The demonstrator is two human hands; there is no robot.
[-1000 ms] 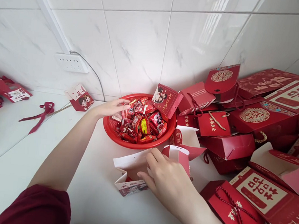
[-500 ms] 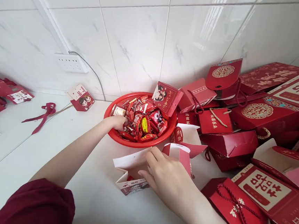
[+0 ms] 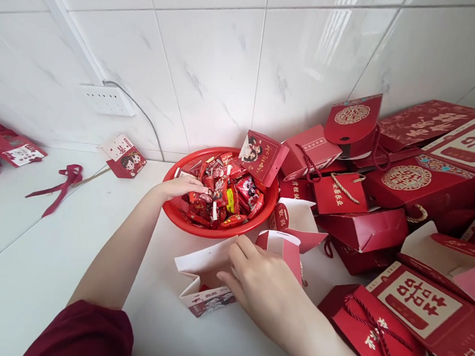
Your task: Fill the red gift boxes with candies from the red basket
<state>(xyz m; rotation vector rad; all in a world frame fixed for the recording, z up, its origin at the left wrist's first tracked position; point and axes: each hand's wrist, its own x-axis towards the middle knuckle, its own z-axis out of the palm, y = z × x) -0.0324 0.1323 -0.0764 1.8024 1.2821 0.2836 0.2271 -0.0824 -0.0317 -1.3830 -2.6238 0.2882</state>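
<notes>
A round red plastic basket (image 3: 183, 222) full of red-wrapped sweets (image 3: 231, 197) stands on the white counter against the tiled wall. My left hand (image 3: 180, 187) lies inside the basket's left side with its fingers on the sweets; whether it grips one is hidden. In front of the basket an open small gift box (image 3: 208, 272), white inside and printed outside, lies on its side. My right hand (image 3: 264, 283) rests on this box and holds it open. A red printed box (image 3: 263, 157) leans on the basket's far rim.
A big heap of red gift boxes and bags (image 3: 400, 214) with cord handles fills the right side. At the far left lie a red ribbon (image 3: 60, 184), a small printed box (image 3: 123, 157) and more red boxes (image 3: 2, 149). A wall socket (image 3: 107, 100) with a cable sits above.
My left hand, deep in the basket's front half a second ago, has shifted up onto the sweets at the left. The right hand has stayed on the open box.
</notes>
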